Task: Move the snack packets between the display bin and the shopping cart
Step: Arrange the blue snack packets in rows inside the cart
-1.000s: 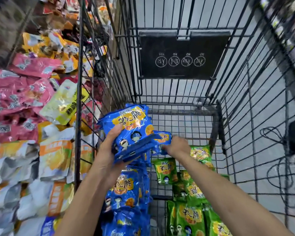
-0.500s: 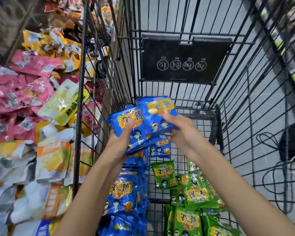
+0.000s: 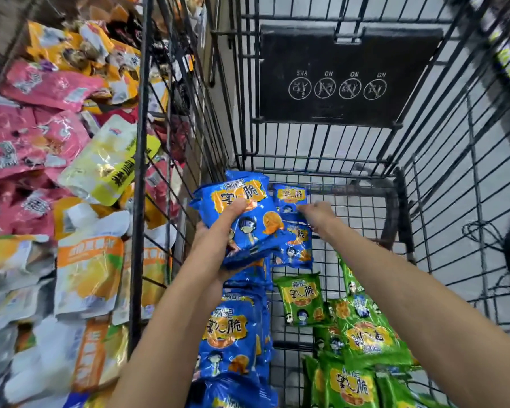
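**Right hand (image 3: 318, 214) lowered again**

A blue packet (image 3: 290, 195) at the shopping cart's (image 3: 395, 201) far end is reached; whether it is gripped cannot be told. More blue packets (image 3: 248, 219) are clutched in the left hand (image 3: 218, 228), so gathering is judged unfinished.

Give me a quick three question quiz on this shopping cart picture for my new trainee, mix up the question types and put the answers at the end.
1. True or false: the left hand holds a stack of blue foil snack packets above the black wire shopping cart.
2. What colour are the foil snack packets lying at the cart's right side? A green, B pink, C white.
3. How many round icons are printed on the black plastic panel at the cart's far end?

Key: 1 true. 2 A. 3 four.
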`<state>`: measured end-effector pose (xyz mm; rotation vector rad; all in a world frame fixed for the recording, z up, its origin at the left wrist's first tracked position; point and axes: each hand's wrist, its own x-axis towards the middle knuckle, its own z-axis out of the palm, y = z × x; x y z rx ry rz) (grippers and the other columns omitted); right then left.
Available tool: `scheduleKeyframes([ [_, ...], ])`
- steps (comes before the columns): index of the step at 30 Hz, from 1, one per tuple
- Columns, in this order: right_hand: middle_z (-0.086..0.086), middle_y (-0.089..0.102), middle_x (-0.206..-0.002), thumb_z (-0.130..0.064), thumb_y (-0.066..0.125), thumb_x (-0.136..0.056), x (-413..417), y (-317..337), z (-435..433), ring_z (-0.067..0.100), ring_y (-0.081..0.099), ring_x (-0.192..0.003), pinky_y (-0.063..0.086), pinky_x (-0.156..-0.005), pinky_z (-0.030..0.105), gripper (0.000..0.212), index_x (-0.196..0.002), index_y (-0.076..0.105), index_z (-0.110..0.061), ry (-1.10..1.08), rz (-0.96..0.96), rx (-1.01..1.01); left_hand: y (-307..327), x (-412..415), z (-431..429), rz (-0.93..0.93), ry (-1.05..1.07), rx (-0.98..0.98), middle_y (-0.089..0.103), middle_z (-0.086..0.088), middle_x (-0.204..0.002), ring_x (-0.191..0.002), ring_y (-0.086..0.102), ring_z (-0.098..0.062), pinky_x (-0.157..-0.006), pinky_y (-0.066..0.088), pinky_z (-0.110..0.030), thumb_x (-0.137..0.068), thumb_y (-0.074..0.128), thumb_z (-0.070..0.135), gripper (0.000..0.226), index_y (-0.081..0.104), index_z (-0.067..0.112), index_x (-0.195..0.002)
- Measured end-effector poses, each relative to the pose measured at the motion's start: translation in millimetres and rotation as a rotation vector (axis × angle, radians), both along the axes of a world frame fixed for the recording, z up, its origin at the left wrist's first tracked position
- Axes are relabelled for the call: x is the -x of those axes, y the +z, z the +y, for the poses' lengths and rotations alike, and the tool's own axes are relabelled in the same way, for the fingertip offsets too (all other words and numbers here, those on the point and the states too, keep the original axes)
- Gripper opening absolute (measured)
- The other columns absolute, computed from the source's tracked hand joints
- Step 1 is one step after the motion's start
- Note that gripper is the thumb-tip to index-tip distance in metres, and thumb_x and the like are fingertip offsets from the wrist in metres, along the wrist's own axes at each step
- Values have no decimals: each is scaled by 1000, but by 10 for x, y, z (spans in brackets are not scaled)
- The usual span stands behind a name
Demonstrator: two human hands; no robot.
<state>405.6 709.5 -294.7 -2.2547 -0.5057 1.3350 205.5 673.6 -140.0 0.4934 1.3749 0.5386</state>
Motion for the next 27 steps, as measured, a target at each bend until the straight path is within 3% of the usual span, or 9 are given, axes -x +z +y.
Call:
scheduleKeyframes([
  [2, 16, 61, -116, -40, 54, -91, 52, 75, -19, 32, 55, -109, 43, -82, 34, 45, -118, 58, -3, 214, -227, 45, 2, -10, 0, -5, 6, 3, 71, -4, -110, -95, 70, -27, -79, 58, -44, -78, 68, 46, 58, 53, 24, -129],
  [4, 14, 60, -118, -41, 48, -93, 173, 287, -57, 30, 52, -113, 43, -89, 35, 43, -120, 57, -8, 185, -310, -47, 16, -17, -13, 2, 9, -1, 71, -4, -109, -93, 70, -26, -81, 57, -45, -76, 70, 45, 60, 53, 23, -129],
  [7, -2, 65, -85, -39, 46, -95, 397, 796, -247, 12, 56, -75, 40, -66, 30, 26, -93, 62, -19, -88, 126, -341, 10, -29, -32, 43, 9, -30, 71, -7, -110, -96, 68, -29, -85, 55, -51, -73, 73, 45, 62, 53, 23, -127],
  [9, -12, 68, -73, -47, 47, -92, 485, 1154, -480, 3, 57, -61, 43, -62, 23, 31, -84, 69, -25, 25, 385, -448, 19, -54, -44, 92, -4, -72, 67, -7, -118, -105, 64, -33, -92, 51, -53, -68, 73, 52, 74, 47, 24, -131],
  [13, -23, 69, -83, -27, 69, -81, 558, 1511, -737, 8, 64, -72, 54, -70, 18, 9, -79, 70, -36, 250, 424, -553, 61, -48, -69, 13, -62, -96, 58, -3, -132, -115, 60, -24, -97, 50, -44, -65, 48, 73, 91, 42, 21, -140],
  [19, 9, 68, -107, -33, 74, -64, 365, 1446, -712, 25, 63, -97, 49, -93, 39, 41, -101, 65, -17, 63, 669, -394, 43, -32, -105, 163, -107, -142, 50, 7, -139, -117, 57, -19, -101, 44, -43, -87, 40, 64, 57, 35, 34, -135],
  [22, 7, 70, -95, -25, 68, -70, 151, 1240, -668, 19, 69, -81, 56, -67, 28, 29, -95, 63, -12, -309, 837, -430, 56, -37, -118, 243, -168, -142, 25, 14, -154, -135, 36, -20, -110, 31, -41, -78, 43, 70, 80, 19, 37, -147],
  [24, 7, 65, -105, -21, 64, -82, 34, 998, -658, 18, 65, -85, 51, -62, 25, 27, -107, 59, -12, -483, 689, -360, 24, -5, -108, 273, -153, -162, 24, 10, -156, -140, 29, -20, -114, 27, -47, -78, 42, 71, 80, 19, 38, -148],
  [27, 8, 63, -102, -14, 63, -88, 39, 633, -725, 15, 61, -76, 49, -55, 23, 24, -109, 53, -11, -435, 401, -189, -3, 18, -96, 296, -150, -178, 27, 9, -155, -140, 30, -18, -113, 27, -50, -73, 43, 74, 86, 21, 36, -147],
])
